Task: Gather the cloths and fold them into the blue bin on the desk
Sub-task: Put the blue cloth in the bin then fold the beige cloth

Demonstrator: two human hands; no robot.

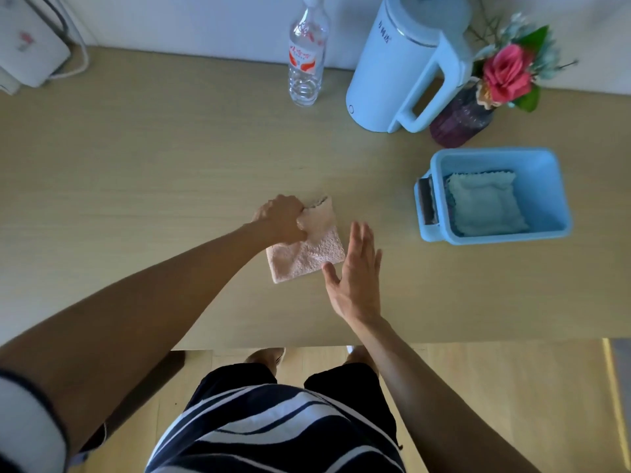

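A folded pink cloth (pixel 307 249) lies on the wooden desk (pixel 153 172) near the middle. My left hand (pixel 281 218) grips the cloth's upper left corner with its fingers closed on the fabric. Just to the right of the cloth, my right hand (pixel 356 274) is held flat with fingers apart and nothing in it, its thumb beside the cloth's lower right corner. The blue bin (pixel 546 186) stands at the right of the desk. A folded pale blue-green cloth (pixel 485 206) lies inside it.
Along the back wall stand a clear plastic bottle (pixel 305 63), a light blue kettle (pixel 399 70) and a dark purple vase of flowers (pixel 461 119). A white appliance (pixel 27 46) sits at the far left. The desk's front edge runs just below my hands.
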